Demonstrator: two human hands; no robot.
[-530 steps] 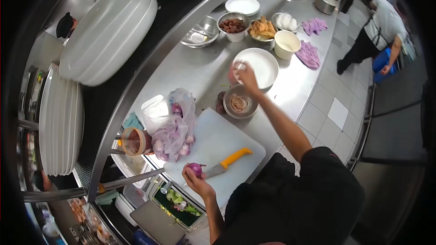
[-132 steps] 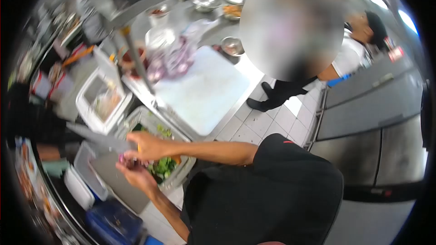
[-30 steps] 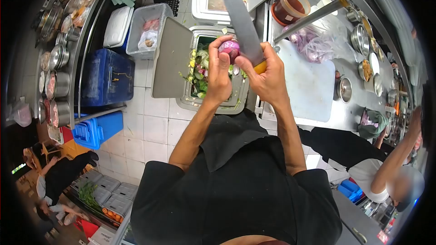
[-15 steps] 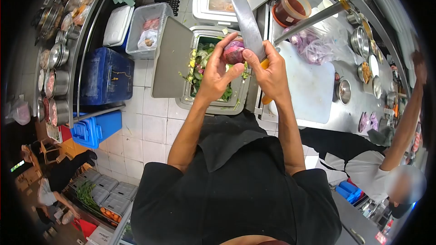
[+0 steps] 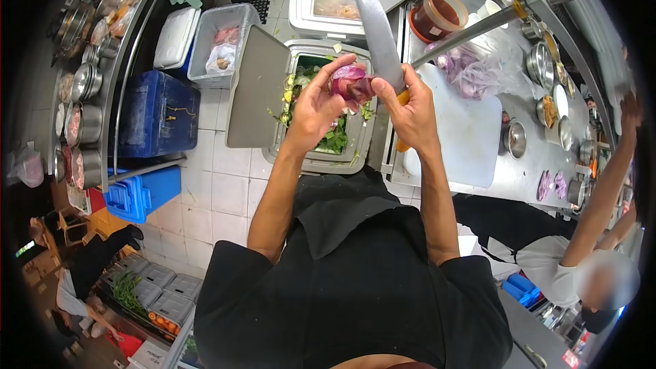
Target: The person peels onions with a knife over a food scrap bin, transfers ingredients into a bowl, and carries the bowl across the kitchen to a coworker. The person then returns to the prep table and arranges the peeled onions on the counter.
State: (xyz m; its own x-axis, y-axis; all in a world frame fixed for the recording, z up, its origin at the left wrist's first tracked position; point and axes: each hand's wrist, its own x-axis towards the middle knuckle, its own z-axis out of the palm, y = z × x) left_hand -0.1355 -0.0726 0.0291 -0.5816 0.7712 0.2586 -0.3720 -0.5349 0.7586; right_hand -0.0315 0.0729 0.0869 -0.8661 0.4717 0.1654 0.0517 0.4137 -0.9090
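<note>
A red onion [image 5: 348,80] with partly loosened skin rests in the fingers of my left hand [image 5: 313,111]. My right hand [image 5: 415,111] is closed around a large knife [image 5: 372,17] with a yellow handle, its blade pointing up and away. The right thumb presses a dark flap of skin at the onion's right side, between thumb and blade. Below both hands stands a grey bin [image 5: 357,162], its lid [image 5: 254,96] swung out to the left. Green leaves and vegetable scraps [image 5: 333,138] fill the bin.
A white cutting board [image 5: 454,140] lies on the steel counter at right, near a bag of red onions [image 5: 471,68] and a metal bowl [image 5: 516,139]. A white container [image 5: 328,24] stands beyond the bin. Another person [image 5: 547,260] works at lower right.
More of the onion's bright purple side shows now, and its dark skin is pulled toward my right thumb. The right hand and knife have shifted slightly right.
</note>
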